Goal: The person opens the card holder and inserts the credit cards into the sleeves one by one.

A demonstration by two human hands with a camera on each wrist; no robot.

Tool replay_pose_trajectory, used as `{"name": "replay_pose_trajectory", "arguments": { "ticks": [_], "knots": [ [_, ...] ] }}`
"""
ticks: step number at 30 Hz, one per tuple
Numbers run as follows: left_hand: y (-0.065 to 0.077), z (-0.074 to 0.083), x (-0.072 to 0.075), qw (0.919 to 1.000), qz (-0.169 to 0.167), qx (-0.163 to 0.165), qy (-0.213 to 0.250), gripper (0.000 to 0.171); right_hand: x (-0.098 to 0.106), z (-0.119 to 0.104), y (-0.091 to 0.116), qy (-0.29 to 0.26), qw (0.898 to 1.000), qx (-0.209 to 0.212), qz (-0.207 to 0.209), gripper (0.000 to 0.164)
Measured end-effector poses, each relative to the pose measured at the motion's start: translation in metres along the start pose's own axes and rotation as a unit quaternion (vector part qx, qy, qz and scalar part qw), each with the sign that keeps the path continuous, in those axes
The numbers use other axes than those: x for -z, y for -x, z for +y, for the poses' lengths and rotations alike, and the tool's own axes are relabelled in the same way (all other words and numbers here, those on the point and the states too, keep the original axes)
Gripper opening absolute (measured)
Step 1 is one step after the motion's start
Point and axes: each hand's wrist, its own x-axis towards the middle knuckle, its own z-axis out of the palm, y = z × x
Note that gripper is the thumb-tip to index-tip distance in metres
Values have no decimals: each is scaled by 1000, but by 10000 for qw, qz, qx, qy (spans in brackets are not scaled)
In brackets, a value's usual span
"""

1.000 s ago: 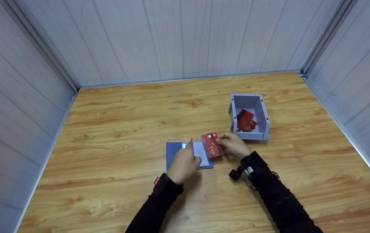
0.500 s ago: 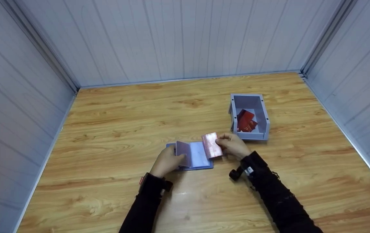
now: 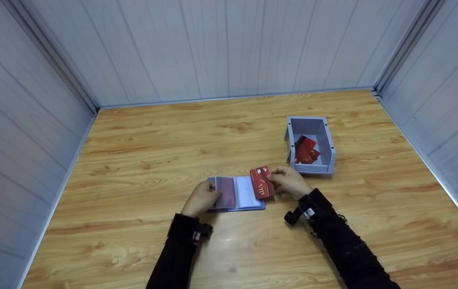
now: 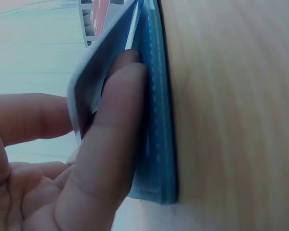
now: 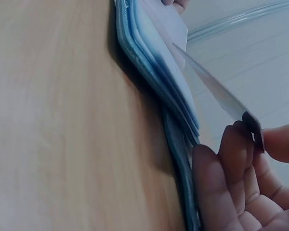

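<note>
A blue card holder (image 3: pixel 238 209) lies open on the wooden table, its clear sleeve pages showing. My left hand (image 3: pixel 200 198) pinches the left sleeve page (image 3: pixel 225 193), which has a red card inside. In the left wrist view, the thumb and a finger are on either side of that page (image 4: pixel 86 79), with the finger between it and the blue cover. Over the right-hand page (image 3: pixel 246 192), my right hand (image 3: pixel 290 182) pinches a red VIP card (image 3: pixel 261 186) by its right edge. The right wrist view shows this card (image 5: pixel 219 91) tilted above the pages.
A grey plastic bin (image 3: pixel 313 169) stands beyond my right hand, with several red cards (image 3: pixel 306 151) lying in it. Pale panel walls (image 3: pixel 229 48) enclose the table (image 3: pixel 132 160) at the back and both sides.
My left hand has moved left, turning a sleeve page over onto the holder's left side. My right hand keeps the VIP card in nearly the same place.
</note>
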Motion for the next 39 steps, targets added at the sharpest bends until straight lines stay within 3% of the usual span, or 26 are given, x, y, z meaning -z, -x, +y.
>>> {"name": "replay_pose_trajectory", "arguments": {
  "ticks": [14,25,39],
  "knots": [
    [0,-1,0,9998,98,32,149,5,-26,-5,-3,204,9995,184,-163,18],
    [-1,-2,0,9995,166,-2,263,10,-42,-9,-7,581,9956,69,-730,21],
    [-1,-2,-1,9989,119,54,457,6,-55,-11,-11,681,9955,19,-657,22]
  ]
}}
